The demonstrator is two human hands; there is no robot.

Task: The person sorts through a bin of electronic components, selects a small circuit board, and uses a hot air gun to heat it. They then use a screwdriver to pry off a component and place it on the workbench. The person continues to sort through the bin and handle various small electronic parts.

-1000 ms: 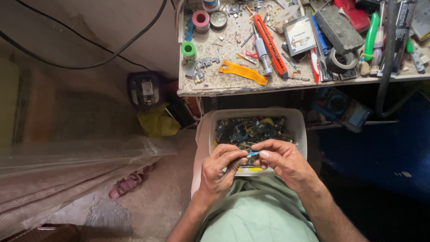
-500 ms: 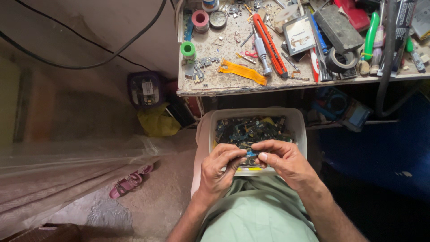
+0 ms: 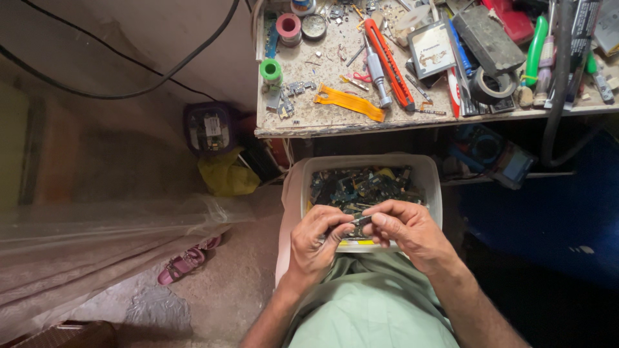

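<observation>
We see both hands meeting over a white plastic tub (image 3: 433, 193) that sits on the person's lap, just below the bench (image 3: 309, 119) edge. Left hand (image 3: 316, 241) and right hand (image 3: 403, 227) pinch the same small dark part (image 3: 361, 221) between thumb & fingertips, fingers of both clamped on it, one hand at each end. The part sits right above the tub's near rim; too small to tell what kind it is. Tub is full of dark circuit boards & scrap parts (image 3: 364, 187), w/ a yellow strip at the near edge. On the bench above: an orange-yellow flat strip (image 3: 348, 102), an orange utility knife (image 3: 389, 61), a grey tape roll (image 3: 493, 85), a green spool (image 3: 271, 69), a pink spool (image 3: 288, 26). Left on the floor, a pink sandal (image 3: 180, 265) beside clear plastic sheeting (image 3: 97, 238).
</observation>
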